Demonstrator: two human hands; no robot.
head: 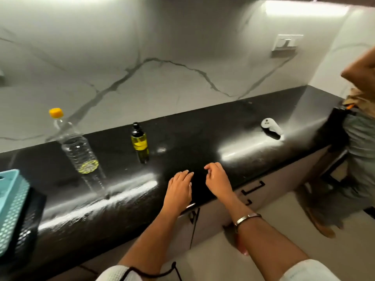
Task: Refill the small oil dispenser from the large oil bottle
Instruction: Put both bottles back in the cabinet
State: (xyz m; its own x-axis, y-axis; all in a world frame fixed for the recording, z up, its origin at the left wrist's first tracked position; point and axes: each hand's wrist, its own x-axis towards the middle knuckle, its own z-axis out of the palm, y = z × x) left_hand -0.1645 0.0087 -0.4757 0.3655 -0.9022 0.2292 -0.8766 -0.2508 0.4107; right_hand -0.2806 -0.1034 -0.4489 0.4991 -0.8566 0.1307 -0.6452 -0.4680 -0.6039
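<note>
A large clear oil bottle with a yellow cap stands upright on the black counter, left of centre, with only a thin layer of yellow oil at its bottom. To its right stands the small oil dispenser, dark-topped with a black cap and yellow oil inside. My left hand rests flat on the counter near the front edge, fingers straight. My right hand hovers beside it with fingers loosely curled, holding nothing. Both hands are well in front of the dispenser and apart from it.
A white controller lies on the counter at the right. A turquoise perforated basket sits at the left edge. Another person stands at the counter's right end. A marble wall backs the counter; a wall switch is upper right.
</note>
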